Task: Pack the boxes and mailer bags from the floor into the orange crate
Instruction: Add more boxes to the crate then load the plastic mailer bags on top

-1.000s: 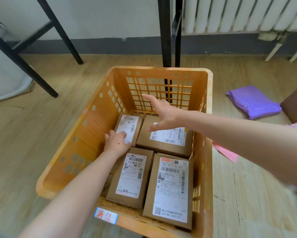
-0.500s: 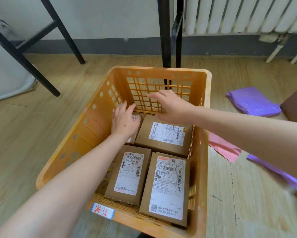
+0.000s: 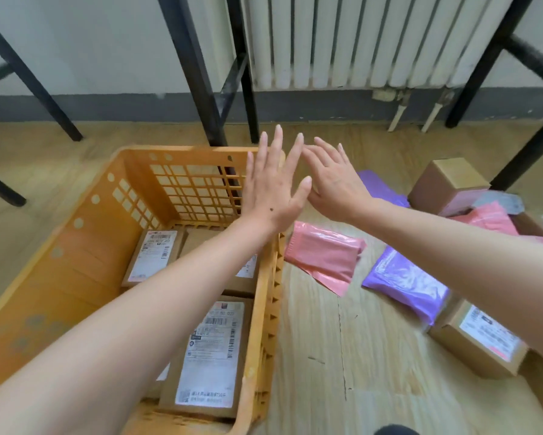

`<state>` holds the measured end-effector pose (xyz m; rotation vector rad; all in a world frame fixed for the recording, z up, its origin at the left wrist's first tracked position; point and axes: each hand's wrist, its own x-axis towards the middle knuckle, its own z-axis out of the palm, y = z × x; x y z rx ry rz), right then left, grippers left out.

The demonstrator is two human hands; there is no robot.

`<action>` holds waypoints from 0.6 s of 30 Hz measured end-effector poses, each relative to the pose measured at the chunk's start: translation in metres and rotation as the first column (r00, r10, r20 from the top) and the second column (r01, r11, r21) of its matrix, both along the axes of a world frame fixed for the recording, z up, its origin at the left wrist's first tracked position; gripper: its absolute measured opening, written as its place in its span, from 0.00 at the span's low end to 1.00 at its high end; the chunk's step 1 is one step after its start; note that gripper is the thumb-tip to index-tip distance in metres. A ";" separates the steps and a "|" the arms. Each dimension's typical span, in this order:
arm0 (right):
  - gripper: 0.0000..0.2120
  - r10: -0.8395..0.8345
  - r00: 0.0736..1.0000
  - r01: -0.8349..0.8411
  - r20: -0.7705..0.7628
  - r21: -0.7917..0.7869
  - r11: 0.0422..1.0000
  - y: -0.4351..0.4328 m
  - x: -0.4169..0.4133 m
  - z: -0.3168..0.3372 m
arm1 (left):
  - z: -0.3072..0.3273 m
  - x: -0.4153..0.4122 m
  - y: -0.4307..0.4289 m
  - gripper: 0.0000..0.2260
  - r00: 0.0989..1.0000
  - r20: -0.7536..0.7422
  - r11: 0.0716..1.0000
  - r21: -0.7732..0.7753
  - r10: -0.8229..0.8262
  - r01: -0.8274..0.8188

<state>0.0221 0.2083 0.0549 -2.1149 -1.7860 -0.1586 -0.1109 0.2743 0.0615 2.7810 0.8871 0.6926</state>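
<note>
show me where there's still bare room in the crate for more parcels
Free: the strip between the orange crate's left wall and the labelled boxes. Crowded: its right side, boxes tight against that wall. Both hands are empty.

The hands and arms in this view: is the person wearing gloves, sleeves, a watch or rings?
Nothing is worn that I can see. The left hand and right hand are bare, with no gloves, rings or watch, and both forearms are uncovered as far as the picture shows. The left hand has a small dark mark on its back.
</note>
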 end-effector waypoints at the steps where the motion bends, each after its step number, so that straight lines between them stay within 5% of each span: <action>1: 0.29 -0.030 1.000 0.030 0.004 -0.034 0.999 -0.011 0.010 -0.002 | 0.001 0.012 -0.010 0.28 0.999 -0.022 1.000 0.007 -0.029 0.030; 7: 0.33 -0.166 0.985 0.174 0.052 -0.260 0.950 -0.085 0.074 -0.027 | -0.034 0.060 -0.055 0.30 0.943 -0.277 0.978 0.041 -0.186 0.205; 12: 0.39 -0.187 0.965 0.258 0.184 -0.535 0.805 -0.149 0.126 -0.048 | -0.071 0.085 -0.085 0.31 0.829 -0.477 0.932 0.054 -0.291 0.358; 18: 0.38 -0.039 0.990 0.122 0.133 -0.712 0.691 -0.222 0.150 -0.065 | -0.098 0.108 -0.112 0.32 0.743 -0.565 0.890 0.034 -0.358 0.455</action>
